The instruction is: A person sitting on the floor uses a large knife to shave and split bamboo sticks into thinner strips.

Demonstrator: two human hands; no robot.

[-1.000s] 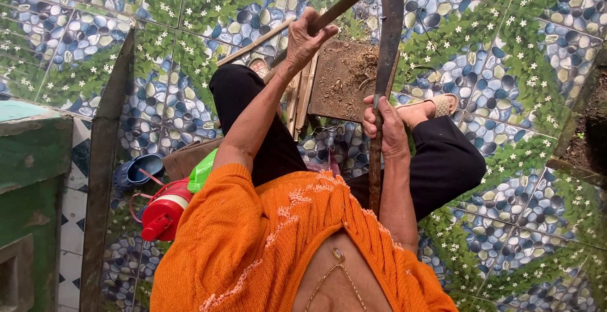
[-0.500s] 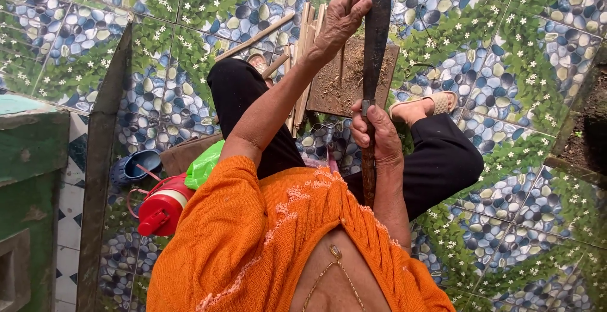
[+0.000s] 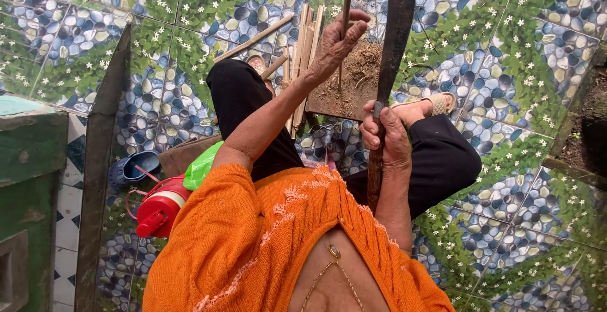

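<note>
Stick upright in left hand, blade beside it in right

Left hand (image 3: 332, 43), upper centre of frame, fingers (image 3: 355, 29) closed round a thin stick (image 3: 345, 8). Stick's long axis runs near vertical in frame, lower end down over the wood block (image 3: 344, 94), top end near the frame's top edge. Right hand (image 3: 386, 136), centre frame, fist shut tight on the wooden handle of a long dark blade (image 3: 395, 34). Blade rises up and slightly right, just right of the stick, roughly parallel, apart from it; can't tell if the edge touches. Left hand is the one on the stick; right hand sits lower, nearer the body. More split sticks (image 3: 303, 40) lie on the tiled floor (image 3: 525, 65) left of the block. Red jug (image 3: 158, 211) at lower left
</note>
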